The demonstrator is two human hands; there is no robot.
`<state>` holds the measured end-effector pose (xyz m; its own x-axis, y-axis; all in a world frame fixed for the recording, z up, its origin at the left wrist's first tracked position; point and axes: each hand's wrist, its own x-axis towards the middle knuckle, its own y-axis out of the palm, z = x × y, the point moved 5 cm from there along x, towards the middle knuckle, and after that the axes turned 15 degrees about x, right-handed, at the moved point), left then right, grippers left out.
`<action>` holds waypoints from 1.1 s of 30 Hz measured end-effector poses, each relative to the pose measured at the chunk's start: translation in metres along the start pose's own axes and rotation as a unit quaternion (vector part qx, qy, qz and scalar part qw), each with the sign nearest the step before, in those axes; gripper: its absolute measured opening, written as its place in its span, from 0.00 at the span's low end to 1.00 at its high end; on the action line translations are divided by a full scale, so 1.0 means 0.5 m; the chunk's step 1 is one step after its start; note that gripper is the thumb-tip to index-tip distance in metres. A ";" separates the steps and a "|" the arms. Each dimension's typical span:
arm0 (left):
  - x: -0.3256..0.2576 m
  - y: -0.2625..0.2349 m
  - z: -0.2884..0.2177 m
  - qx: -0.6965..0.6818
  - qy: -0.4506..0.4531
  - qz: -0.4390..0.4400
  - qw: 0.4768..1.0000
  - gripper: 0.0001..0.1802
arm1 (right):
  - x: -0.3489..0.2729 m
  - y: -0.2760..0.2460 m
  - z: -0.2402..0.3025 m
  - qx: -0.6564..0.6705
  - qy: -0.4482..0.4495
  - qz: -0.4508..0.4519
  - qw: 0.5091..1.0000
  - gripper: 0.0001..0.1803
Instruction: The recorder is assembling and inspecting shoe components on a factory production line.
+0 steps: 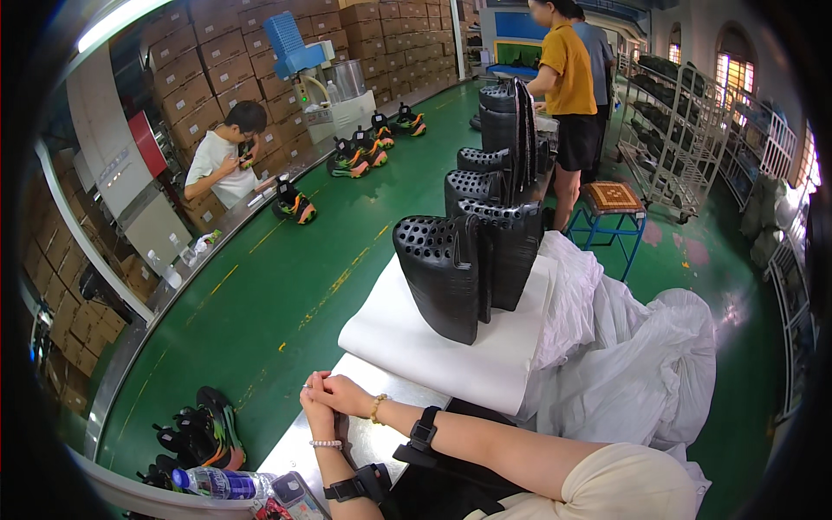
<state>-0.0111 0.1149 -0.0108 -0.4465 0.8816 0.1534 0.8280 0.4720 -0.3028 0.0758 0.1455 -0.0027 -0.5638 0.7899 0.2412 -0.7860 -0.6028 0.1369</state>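
Note:
My left hand (320,411) and my right hand (351,396) are clasped together above the near end of a bare metal work surface (299,442). Their fingers are closed round each other, and no tool or part shows between them. Just beyond them lies a white sheet (442,368). On it stand tall black moulded pieces (438,277) with rows of round holes in their upper parts, pressed close together. Both hands are apart from these pieces. Each wrist has a bead bracelet, with a black strap further up the forearm.
Colourful shoes (212,429) stand on the green conveyor (321,269) to my left, near a water bottle (217,483) and a phone (299,494). Crumpled white plastic (633,364) lies at my right, by a stool (612,199). Co-workers stand across the conveyor (221,160) and ahead (568,78).

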 end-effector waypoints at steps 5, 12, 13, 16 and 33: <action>0.000 -0.004 0.001 0.013 0.001 0.000 1.000 0.19 | 0.000 0.002 0.000 -0.008 0.011 0.002 1.000 0.29; -0.005 -0.003 -0.008 0.010 -0.008 -0.004 1.000 0.19 | -0.002 0.002 0.002 -0.013 0.011 0.003 1.000 0.29; -0.005 -0.001 -0.010 0.008 -0.016 -0.002 1.000 0.20 | -0.001 0.000 0.000 -0.016 0.018 0.005 1.000 0.29; -0.001 0.000 -0.001 0.001 -0.001 -0.005 1.000 0.19 | -0.002 0.000 0.004 -0.009 0.016 0.007 1.000 0.29; -0.010 0.004 -0.019 0.000 -0.031 0.003 1.000 0.19 | -0.004 -0.005 0.011 0.015 0.026 0.014 0.999 0.24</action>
<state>-0.0037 0.1114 -0.0031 -0.4618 0.8822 0.0921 0.8305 0.4666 -0.3043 0.0803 0.1447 0.0018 -0.5984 0.7770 0.1954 -0.7624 -0.6272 0.1592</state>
